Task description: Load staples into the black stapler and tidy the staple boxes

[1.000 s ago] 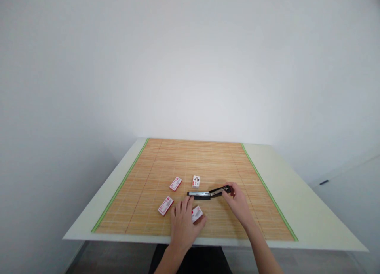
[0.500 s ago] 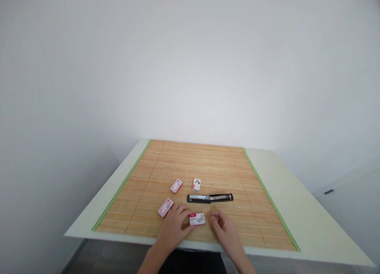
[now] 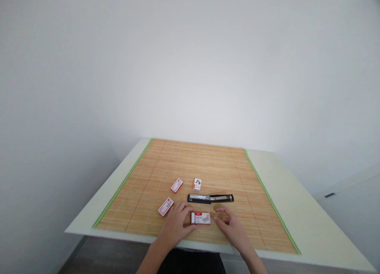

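A small white-and-red staple box [image 3: 202, 218] lies flat near the front of the bamboo mat, between my hands. My left hand [image 3: 178, 219] curves around its left end, thumb by the near corner and fingers apart on the far side; I cannot tell whether they touch it. To the right of the box, my right hand [image 3: 233, 227] is open and apart from it, thumb and fingers spread. Just beyond both hands, a black stapler [image 3: 210, 198] lies folded open, its metal parts facing up.
Another staple box [image 3: 166, 207] lies close to my left fingers, with a similar box [image 3: 177, 185] farther back. A smaller white box [image 3: 197, 184] with a dark picture sits behind the stapler. The green-edged bamboo mat [image 3: 202, 159] covers much of the white table [image 3: 314, 222], which meets a wall.
The near staple box sits slightly farther right, and more of its left end shows. My right hand has drawn rightward and its fingers have spread. My left hand has barely moved.
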Tool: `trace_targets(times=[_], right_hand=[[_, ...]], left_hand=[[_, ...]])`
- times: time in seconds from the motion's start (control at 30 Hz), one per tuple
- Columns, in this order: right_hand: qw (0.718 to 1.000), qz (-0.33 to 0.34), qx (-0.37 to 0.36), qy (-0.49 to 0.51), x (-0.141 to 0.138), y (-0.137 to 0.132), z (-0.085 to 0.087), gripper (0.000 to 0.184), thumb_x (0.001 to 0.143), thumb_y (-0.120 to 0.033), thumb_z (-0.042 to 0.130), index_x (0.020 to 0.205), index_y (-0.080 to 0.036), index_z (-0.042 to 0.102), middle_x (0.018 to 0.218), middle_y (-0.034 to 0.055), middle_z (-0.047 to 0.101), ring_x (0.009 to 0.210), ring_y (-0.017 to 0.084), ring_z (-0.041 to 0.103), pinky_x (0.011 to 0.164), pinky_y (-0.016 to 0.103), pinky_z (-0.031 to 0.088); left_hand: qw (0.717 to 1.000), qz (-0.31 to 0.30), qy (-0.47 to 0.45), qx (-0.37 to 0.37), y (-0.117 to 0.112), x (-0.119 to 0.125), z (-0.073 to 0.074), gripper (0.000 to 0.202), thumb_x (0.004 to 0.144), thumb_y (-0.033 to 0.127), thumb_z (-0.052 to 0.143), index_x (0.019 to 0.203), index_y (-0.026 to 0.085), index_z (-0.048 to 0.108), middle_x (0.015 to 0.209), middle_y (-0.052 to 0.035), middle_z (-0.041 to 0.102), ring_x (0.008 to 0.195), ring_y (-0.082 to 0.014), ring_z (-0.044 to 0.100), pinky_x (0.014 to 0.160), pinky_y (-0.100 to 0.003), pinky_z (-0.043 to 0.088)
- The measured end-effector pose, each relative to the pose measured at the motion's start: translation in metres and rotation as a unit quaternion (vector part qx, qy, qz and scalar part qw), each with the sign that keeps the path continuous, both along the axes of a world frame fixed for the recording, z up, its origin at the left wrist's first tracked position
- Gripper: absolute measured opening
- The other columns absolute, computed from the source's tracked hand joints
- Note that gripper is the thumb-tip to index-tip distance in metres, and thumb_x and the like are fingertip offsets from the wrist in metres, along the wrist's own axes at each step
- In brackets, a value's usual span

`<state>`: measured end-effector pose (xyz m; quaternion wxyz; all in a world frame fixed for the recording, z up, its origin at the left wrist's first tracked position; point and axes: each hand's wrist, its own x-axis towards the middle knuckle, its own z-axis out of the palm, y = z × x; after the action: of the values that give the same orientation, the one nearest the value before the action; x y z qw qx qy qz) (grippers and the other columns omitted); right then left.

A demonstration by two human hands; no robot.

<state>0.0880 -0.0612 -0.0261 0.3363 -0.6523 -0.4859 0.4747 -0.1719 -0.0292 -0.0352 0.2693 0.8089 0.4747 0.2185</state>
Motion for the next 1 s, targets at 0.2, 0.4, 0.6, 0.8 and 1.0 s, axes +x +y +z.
trace_targets(times=[0.2, 0.4, 0.6, 0.8, 1.0], right_hand=[[0.939, 0.182, 0.088, -0.279, -0.015, 0.009, 0.007, 0.039, 0.085, -0.034, 0.069, 0.123, -0.031, 0.072, 0.072, -0.0008, 0.068, 0.071, 0.019, 0.063, 0.064, 0.027, 0.033], [0.936, 0.195, 0.086, -0.28, -0.005, 0.018, 0.008, 0.036, 0.085, -0.032, 0.068, 0.121, -0.032, 0.071, 0.071, -0.002, 0.067, 0.068, 0.019, 0.063, 0.062, 0.027, 0.031], [0.946, 0.184, 0.102, -0.247, -0.006, 0.021, 0.009, 0.04, 0.084, -0.035, 0.068, 0.123, -0.027, 0.069, 0.067, -0.0037, 0.064, 0.062, 0.018, 0.06, 0.059, 0.026, 0.031], [0.961, 0.134, 0.132, -0.204, -0.034, 0.035, 0.017, 0.042, 0.098, -0.047, 0.051, 0.13, -0.025, 0.066, 0.072, 0.0001, 0.07, 0.069, 0.021, 0.066, 0.065, 0.029, 0.04], [0.98, 0.09, 0.127, -0.127, -0.061, 0.048, 0.005, 0.039, 0.096, -0.048, 0.053, 0.119, -0.022, 0.07, 0.081, 0.0049, 0.077, 0.076, 0.024, 0.071, 0.071, 0.032, 0.047]], left_hand=[[1.0, 0.022, -0.004, -0.007, -0.002, -0.011, 0.004, 0.026, 0.087, 0.036, 0.072, 0.111, 0.027, 0.067, 0.118, -0.004, 0.065, 0.111, -0.0254, 0.059, 0.098, -0.039, 0.044], [0.999, 0.042, 0.01, 0.006, -0.002, -0.017, 0.009, 0.024, 0.086, 0.031, 0.071, 0.108, 0.028, 0.066, 0.116, -0.0028, 0.064, 0.11, -0.0247, 0.06, 0.097, -0.038, 0.046], [0.998, 0.054, -0.005, 0.01, -0.004, -0.016, 0.01, 0.041, 0.083, 0.033, 0.074, 0.122, 0.029, 0.061, 0.122, -0.0032, 0.062, 0.116, -0.0246, 0.059, 0.101, -0.038, 0.046], [0.993, 0.109, 0.015, 0.046, -0.002, 0.0, 0.002, 0.046, 0.098, 0.043, 0.055, 0.14, 0.026, 0.055, 0.125, -0.0086, 0.061, 0.118, -0.0274, 0.059, 0.102, -0.042, 0.046], [0.987, 0.137, 0.037, 0.072, -0.004, 0.008, -0.008, 0.045, 0.097, 0.043, 0.056, 0.138, 0.025, 0.057, 0.126, -0.0092, 0.062, 0.118, -0.0295, 0.058, 0.1, -0.043, 0.045]])
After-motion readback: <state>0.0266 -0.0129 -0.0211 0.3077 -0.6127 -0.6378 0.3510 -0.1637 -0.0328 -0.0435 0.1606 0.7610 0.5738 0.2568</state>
